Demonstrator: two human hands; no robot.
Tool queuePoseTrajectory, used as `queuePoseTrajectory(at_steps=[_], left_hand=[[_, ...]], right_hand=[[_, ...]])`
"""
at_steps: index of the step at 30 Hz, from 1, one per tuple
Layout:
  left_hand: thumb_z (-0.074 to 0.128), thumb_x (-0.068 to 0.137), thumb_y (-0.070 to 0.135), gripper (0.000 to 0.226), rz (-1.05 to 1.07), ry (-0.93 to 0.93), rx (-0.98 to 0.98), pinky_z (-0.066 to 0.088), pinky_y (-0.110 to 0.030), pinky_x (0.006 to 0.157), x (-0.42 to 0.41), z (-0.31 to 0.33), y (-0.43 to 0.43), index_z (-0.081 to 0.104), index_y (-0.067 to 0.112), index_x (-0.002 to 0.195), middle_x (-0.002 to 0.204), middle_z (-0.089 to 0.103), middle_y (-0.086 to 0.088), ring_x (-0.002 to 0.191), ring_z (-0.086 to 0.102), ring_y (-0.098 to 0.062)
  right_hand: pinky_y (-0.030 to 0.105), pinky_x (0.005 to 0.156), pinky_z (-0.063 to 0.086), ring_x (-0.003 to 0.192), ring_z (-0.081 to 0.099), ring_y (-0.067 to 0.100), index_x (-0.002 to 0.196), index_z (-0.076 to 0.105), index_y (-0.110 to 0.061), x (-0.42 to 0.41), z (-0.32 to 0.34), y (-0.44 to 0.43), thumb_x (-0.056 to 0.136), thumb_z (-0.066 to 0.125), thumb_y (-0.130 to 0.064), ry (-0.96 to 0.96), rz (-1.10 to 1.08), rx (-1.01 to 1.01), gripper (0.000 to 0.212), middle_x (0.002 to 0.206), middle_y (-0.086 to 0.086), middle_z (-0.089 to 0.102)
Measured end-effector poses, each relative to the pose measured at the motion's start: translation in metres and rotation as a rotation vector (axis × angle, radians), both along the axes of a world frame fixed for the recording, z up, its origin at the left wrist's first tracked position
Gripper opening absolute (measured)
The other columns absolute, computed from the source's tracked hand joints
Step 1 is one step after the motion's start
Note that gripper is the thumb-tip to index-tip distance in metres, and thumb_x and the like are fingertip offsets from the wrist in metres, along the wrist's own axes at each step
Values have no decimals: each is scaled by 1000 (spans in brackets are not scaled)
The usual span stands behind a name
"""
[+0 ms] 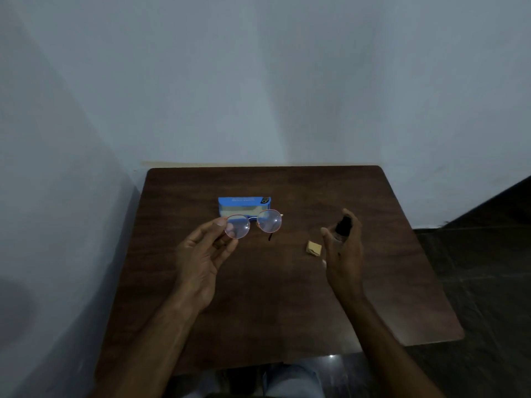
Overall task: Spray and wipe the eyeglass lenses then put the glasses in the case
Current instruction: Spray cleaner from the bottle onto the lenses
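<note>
Pale walls [258,81] stand against the far and left edges of the dark wooden desk [258,297]; tiled floor [488,254] lies past its right edge. Bare wood runs from the middle to the near edge.

A blue glasses case [244,205] sits toward the far edge. The round-rimmed eyeglasses [269,221] are held up just in front of it. The left hand [201,254] pinches the rim of one lens, thumb and fingers [219,224] closed on it.

The right hand [343,254] is curled round a small dark spray bottle [342,226], well apart from the lenses. A folded tan cloth [314,248] lies on the desk between the hands.
</note>
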State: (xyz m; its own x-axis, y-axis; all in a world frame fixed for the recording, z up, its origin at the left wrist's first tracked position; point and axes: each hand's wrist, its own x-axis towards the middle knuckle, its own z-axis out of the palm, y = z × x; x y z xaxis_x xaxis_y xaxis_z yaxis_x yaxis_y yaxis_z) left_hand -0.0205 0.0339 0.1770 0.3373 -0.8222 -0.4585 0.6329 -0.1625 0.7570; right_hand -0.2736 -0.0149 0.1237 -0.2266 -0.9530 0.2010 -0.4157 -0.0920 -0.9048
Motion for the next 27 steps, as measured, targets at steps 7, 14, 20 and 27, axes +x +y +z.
queuePoseTrajectory(at_steps=[7,14,20,27], left_hand=[[71,92,13,21,-57,-23,48,64,-25,73,-8,-14,-1,76,9,113,102,79,-8,88,78,-13],[69,93,11,18,-68,-45,67,64,-24,72,-11,-20,-1,76,9,110,95,79,-5,84,77,-11],[68,95,10,15,-70,-70,85,64,-24,73,-12,-22,0,76,10,108,97,79,-6,84,77,-11],[69,93,11,13,-80,-59,108,65,-24,72,-11,-21,2,78,13,104,97,81,-5,85,78,-11]], right_hand=[[59,84,56,101,64,16,115,50,-29,-53,-59,-17,94,74,-15,-19,-160,119,34,108,-4,63],[59,83,59,103,69,25,116,49,-35,-74,-108,-33,87,76,-37,-2,-193,240,39,115,-3,64],[56,88,58,109,67,21,120,47,-32,-72,-115,-32,91,77,-29,5,-189,277,42,125,-5,65],[54,96,56,119,61,18,129,46,-29,-74,-122,-27,91,78,-26,29,-154,273,49,129,-6,59]])
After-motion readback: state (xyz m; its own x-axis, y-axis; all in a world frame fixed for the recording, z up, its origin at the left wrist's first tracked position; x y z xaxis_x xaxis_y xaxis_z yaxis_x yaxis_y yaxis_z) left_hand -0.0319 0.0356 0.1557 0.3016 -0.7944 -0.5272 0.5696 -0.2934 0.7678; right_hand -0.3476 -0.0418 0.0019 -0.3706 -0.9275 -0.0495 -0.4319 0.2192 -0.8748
